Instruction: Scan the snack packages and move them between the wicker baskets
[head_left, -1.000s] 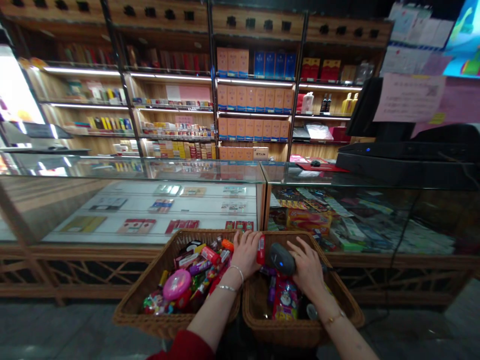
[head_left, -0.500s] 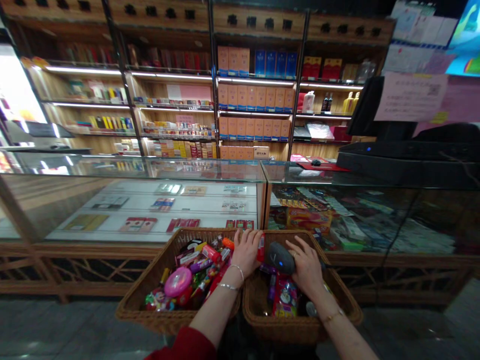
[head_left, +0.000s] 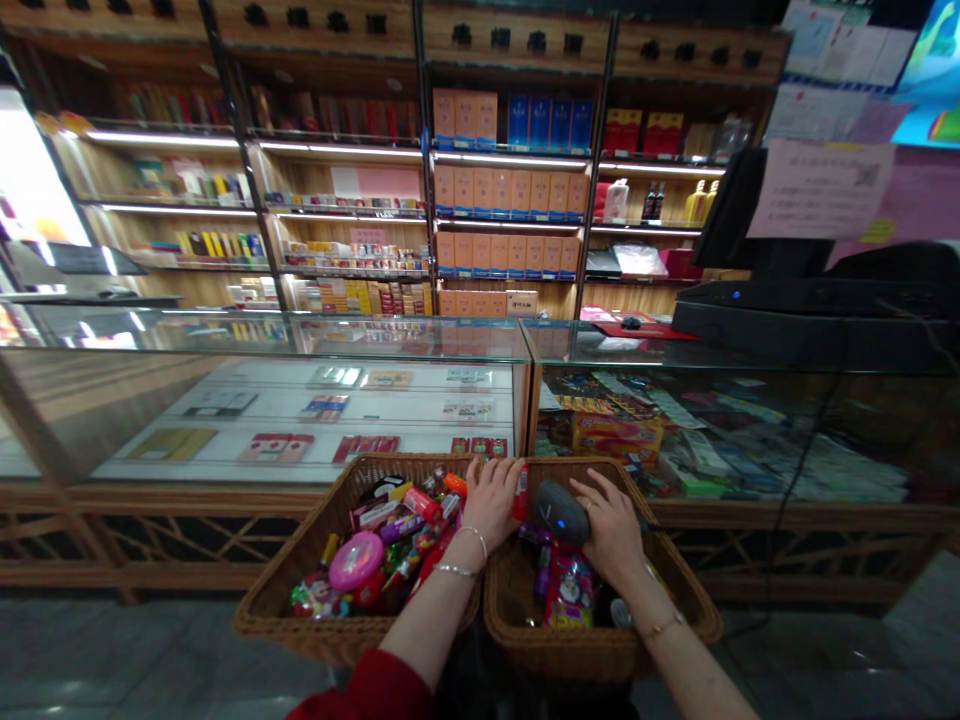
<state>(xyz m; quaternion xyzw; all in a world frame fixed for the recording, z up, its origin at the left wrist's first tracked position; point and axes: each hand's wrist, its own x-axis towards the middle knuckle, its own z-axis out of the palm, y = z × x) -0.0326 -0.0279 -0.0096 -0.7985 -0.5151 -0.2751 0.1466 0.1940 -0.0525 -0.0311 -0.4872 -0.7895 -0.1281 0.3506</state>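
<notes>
My left hand (head_left: 491,500) is above the inner rims of two wicker baskets, its fingers closed on a small red packet (head_left: 520,492) that shows beside the fingertips. My right hand (head_left: 611,525) grips a dark grey barcode scanner (head_left: 561,512) with a lit blue light; its head points toward the red packet. Colourful sweets and a round pink container (head_left: 355,562) fill the left basket (head_left: 259,605). Under the scanner, the right basket (head_left: 701,610) holds fewer things, among them a red and purple packet (head_left: 568,590).
A glass display counter (head_left: 315,335) stands just beyond the baskets. On its right side sit a monitor (head_left: 731,215) and a dark till base (head_left: 787,320). A black cable (head_left: 799,470) hangs down the counter front. Lit shelves with boxes (head_left: 510,195) line the back wall.
The view has shifted very slightly. Both hands keep nearly the same places, the left on the red packet and the right on the barcode scanner.
</notes>
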